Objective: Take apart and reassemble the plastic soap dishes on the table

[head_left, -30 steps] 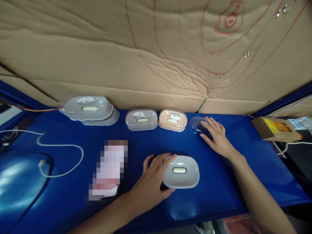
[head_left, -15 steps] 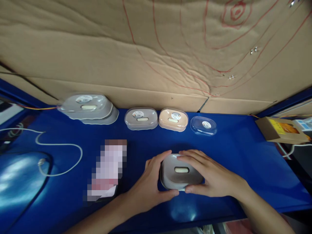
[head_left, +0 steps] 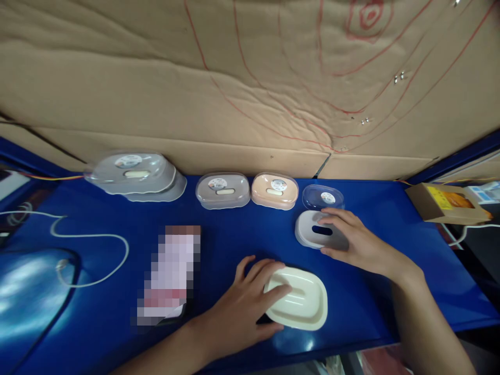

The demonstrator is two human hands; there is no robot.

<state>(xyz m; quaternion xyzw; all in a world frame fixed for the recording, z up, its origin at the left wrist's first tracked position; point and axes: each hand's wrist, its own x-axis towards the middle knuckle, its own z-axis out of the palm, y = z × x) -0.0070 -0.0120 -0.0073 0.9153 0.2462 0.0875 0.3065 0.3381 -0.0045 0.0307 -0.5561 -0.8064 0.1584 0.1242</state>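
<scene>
My left hand (head_left: 258,294) grips the left end of a cream oval soap dish tray (head_left: 312,320), its thumb reaching over the inside and its fingers round the rim. The tray has a low raised ridge in the middle. Farther back and to the right, my right hand (head_left: 347,237) holds a grey oval soap dish part (head_left: 307,229) by its right end, fingers on the far edge and thumb on the near edge. Blue shows through the slot in its middle. Just behind it lies a clear oval lid (head_left: 318,197) with a round label.
Along the cardboard back wall (head_left: 156,104) stand a peach soap dish (head_left: 274,194), a grey one (head_left: 222,194) and stacked grey ones (head_left: 144,174), with clear lids. A phone (head_left: 167,276), its screen blurred, lies left. A white cable (head_left: 117,237) curls beyond it; a cardboard box (head_left: 433,203) stands right.
The grey slotted part has come off the cream tray and moved back and right in my right hand. The tray is now uncovered, with my left hand on it.
</scene>
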